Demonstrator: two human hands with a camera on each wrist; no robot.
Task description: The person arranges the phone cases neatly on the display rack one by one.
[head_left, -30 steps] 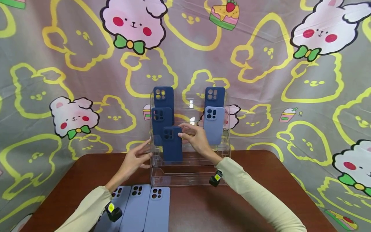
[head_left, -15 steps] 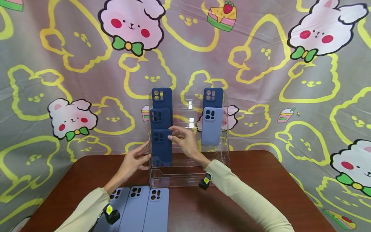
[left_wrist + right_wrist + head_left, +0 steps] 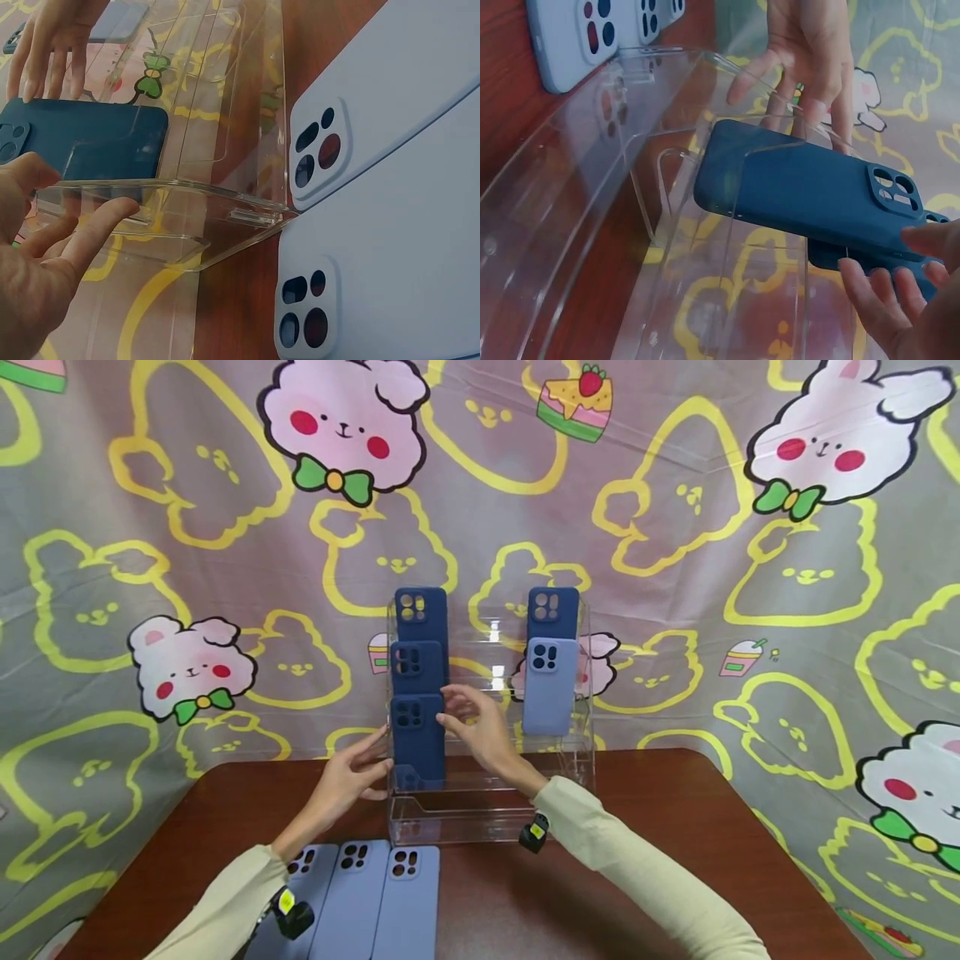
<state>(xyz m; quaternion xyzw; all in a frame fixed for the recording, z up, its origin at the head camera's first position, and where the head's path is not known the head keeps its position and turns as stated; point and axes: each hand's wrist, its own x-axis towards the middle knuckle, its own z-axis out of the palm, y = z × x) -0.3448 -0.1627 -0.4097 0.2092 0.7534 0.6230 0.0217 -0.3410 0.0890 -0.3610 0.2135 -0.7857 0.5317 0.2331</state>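
A dark blue phone case (image 3: 420, 747) stands in the left of a tier of the clear acrylic rack (image 3: 491, 814), its lower end behind the front lip. My right hand (image 3: 480, 731) pinches that case's right edge, thumb at the front face, as the right wrist view shows. My left hand (image 3: 345, 777) rests against the rack's left side, fingers extended. In the left wrist view its fingers (image 3: 101, 229) lie beside the clear panel. Higher on the left stand two more dark blue cases. At the right, a light blue case (image 3: 550, 693) stands below a dark blue case (image 3: 553, 610).
Several light blue phone cases (image 3: 405, 910) lie side by side on the brown table (image 3: 637, 893) at front left, close to the rack's front corner. A patterned cloth (image 3: 660, 635) hangs behind the rack. The rack's lowest tier holds no case.
My right hand has moved left with the dark blue case and set it into the left of the tier. Over the last half second it barely shifts. My left hand stays by the rack.
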